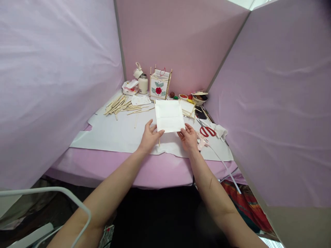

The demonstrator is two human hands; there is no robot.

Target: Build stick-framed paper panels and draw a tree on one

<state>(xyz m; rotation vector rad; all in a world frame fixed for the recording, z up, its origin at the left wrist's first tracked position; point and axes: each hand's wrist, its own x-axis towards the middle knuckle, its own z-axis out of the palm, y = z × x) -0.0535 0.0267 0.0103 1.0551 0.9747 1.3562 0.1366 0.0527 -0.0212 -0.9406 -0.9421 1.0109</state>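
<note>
A white paper panel point(169, 115) on a thin wooden stick frame is held up between both hands over the table. My left hand point(150, 136) pinches its lower left corner, by the wooden stick that runs down the left edge. My right hand point(189, 137) grips the lower right corner with its fingers curled. Large white paper sheets point(116, 132) cover the pink table point(113, 168) under the panel.
A pile of wooden sticks point(120, 105) lies back left. A finished lantern with a red flower point(159, 86), a white flask point(142, 83), small bowls point(198, 98), red scissors point(207, 131) and a glue gun point(203, 143) with its cable sit behind and right. Pink cloth walls enclose the table.
</note>
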